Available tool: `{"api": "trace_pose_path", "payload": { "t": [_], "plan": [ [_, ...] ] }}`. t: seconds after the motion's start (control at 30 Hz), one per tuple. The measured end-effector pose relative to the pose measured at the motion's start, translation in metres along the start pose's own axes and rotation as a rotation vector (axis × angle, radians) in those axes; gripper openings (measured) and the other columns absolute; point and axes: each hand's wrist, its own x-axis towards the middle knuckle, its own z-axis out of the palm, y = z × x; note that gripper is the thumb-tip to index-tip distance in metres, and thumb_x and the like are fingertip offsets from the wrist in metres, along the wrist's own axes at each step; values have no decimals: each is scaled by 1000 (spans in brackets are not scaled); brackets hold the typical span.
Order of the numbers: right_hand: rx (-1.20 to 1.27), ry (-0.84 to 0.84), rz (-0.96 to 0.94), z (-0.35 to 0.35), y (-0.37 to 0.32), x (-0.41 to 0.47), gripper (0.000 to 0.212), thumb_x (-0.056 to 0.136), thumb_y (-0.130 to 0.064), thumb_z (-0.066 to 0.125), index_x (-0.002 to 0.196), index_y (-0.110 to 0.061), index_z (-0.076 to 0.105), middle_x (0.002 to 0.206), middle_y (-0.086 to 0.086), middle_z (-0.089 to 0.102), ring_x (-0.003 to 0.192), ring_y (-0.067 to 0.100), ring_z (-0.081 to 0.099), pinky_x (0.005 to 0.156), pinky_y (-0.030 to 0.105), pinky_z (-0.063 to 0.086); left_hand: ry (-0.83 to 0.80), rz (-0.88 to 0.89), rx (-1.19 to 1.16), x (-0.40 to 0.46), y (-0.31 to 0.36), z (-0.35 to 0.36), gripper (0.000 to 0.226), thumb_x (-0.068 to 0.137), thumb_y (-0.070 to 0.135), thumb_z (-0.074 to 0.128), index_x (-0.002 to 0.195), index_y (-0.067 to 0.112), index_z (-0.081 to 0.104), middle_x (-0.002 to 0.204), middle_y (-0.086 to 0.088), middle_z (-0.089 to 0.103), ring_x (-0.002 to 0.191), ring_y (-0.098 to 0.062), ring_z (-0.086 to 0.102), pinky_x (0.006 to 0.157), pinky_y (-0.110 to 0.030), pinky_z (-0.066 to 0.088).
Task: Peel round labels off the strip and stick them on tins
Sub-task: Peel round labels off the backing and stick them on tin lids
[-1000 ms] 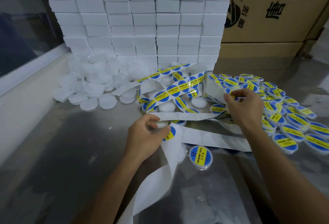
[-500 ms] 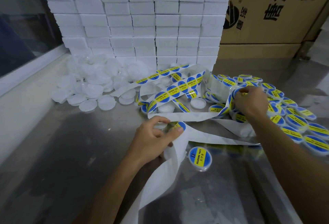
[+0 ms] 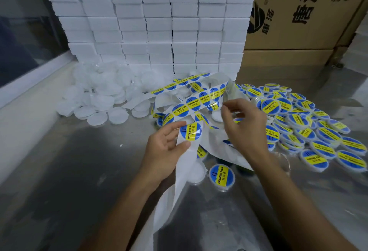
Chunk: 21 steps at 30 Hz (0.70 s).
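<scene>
Steel bench (image 3: pixel 65 171), window ledge (image 3: pixel 29 83) far left, wall of white foam blocks (image 3: pixel 159 31) behind, brown cartons (image 3: pixel 298 21) to the right. Heap of bare white tins (image 3: pixel 99 99) sits left of centre, unlabelled. Label strip (image 3: pixel 191 104) snakes across the middle, blue-and-yellow "SOLDERING PASTE" rounds on it; spent white backing (image 3: pixel 175 195) trails down toward the camera. Left hand (image 3: pixel 165 151) pinching the strip, thumb and fingers curled on the backing right beside the next round label (image 3: pixel 192 131), which looks still stuck flat or barely lifted. Right hand (image 3: pixel 245 129) raised just beside it, fingers curled; whether pinching strip or anything else, cannot tell. One labelled tin (image 3: pixel 222 175) below the hands, pile of labelled tins (image 3: pixel 310 131) at right. Step in hand, by the look: peeling the next label. Next: lift its edge clean off, fetch a bare tin, centre, press flat.
</scene>
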Motion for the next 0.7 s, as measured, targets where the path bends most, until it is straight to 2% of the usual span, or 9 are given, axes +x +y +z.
{"api": "trace_pose_path", "payload": {
  "t": [0.1, 0.27, 0.37, 0.47, 0.53, 0.7],
  "plan": [
    [58, 3, -89, 9, -7, -25, 6, 86, -5, 69, 90, -10, 72, 82, -4, 70, 77, 11, 64, 71, 26, 51, 44, 21, -4, 1, -2, 0, 41, 83, -5, 70, 108, 27, 69, 101, 2, 76, 96, -12, 71, 79, -21, 56],
    [60, -85, -236, 13, -9, -52, 6, 86, -8, 69, 91, -10, 72, 87, -1, 68, 83, 14, 62, 71, 29, 49, 115, 67, 93, 2, -6, -2, 27, 79, 13, 78, 99, 30, 73, 83, 7, 76, 85, -7, 72, 74, -18, 55],
    [63, -115, -262, 14, -9, -55, 7, 85, -7, 72, 91, -11, 75, 89, 1, 68, 86, 18, 64, 72, 33, 52, 126, 124, 149, 1, -9, 0, 22, 79, 16, 79, 94, 32, 74, 76, 11, 74, 78, -5, 71, 69, -15, 53],
    [69, -113, -276, 14, -8, -57, 10, 85, -8, 73, 94, -9, 76, 92, 5, 66, 86, 18, 65, 77, 18, 49, 142, 166, 182, 0, -12, 0, 16, 80, 14, 78, 93, 24, 75, 82, 11, 76, 79, -6, 73, 68, -14, 53],
    [66, -122, -279, 13, -7, -57, 12, 85, -10, 74, 96, -9, 76, 95, 6, 64, 87, 17, 64, 78, 15, 47, 149, 214, 256, 1, -14, -2, 13, 81, 15, 77, 92, 22, 75, 83, 13, 75, 79, -6, 72, 69, -15, 54],
    [35, -151, -312, 13, -6, -57, 13, 85, -12, 77, 98, -8, 77, 98, 8, 63, 86, 19, 63, 72, 35, 52, 162, 313, 398, 0, -16, -3, 7, 81, 23, 75, 88, 26, 75, 78, 19, 72, 72, -1, 70, 64, -10, 50]
  ]
}}
